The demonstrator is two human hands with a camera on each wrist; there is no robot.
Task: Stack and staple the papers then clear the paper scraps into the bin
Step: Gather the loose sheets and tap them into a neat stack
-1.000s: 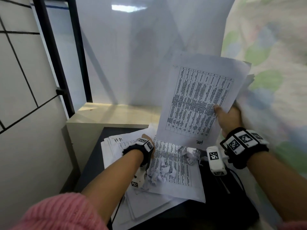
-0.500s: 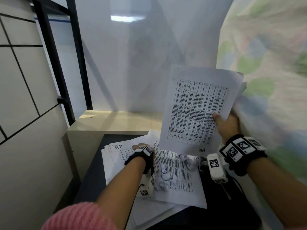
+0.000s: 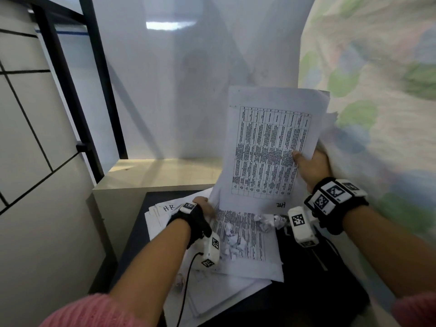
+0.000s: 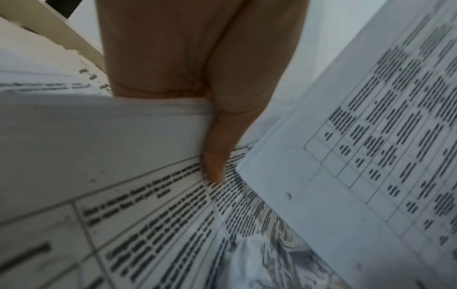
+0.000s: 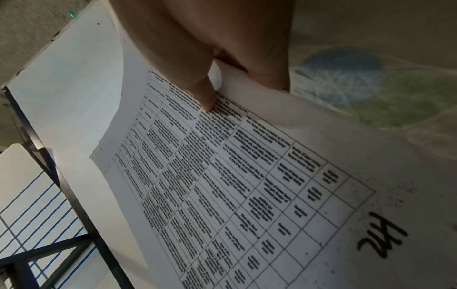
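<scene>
Barely begun: right hand (image 3: 311,166) pinching printed white sheets (image 3: 266,152) aloft, left hand (image 4: 217,109) seemingly pinching loose table sheets (image 3: 245,234); crumpled white paper scraps (image 3: 232,239) uncleared, nothing stapled.

The right hand (image 3: 311,166) lowers its printed sheets (image 3: 269,152) closer to the papers on the worktop (image 3: 238,244), while the left hand (image 3: 203,208) slides forward along that pile toward the raised sheets.

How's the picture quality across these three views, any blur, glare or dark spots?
Head view: wide-angle bending of the wall lines, a bright light reflection on the white panel, motion smear on the floral cloth. Left wrist view: soft and blurred, the left hand and printed sheets smeared. Right wrist view: sharper print on the held sheet, but the right hand is dim.
</scene>
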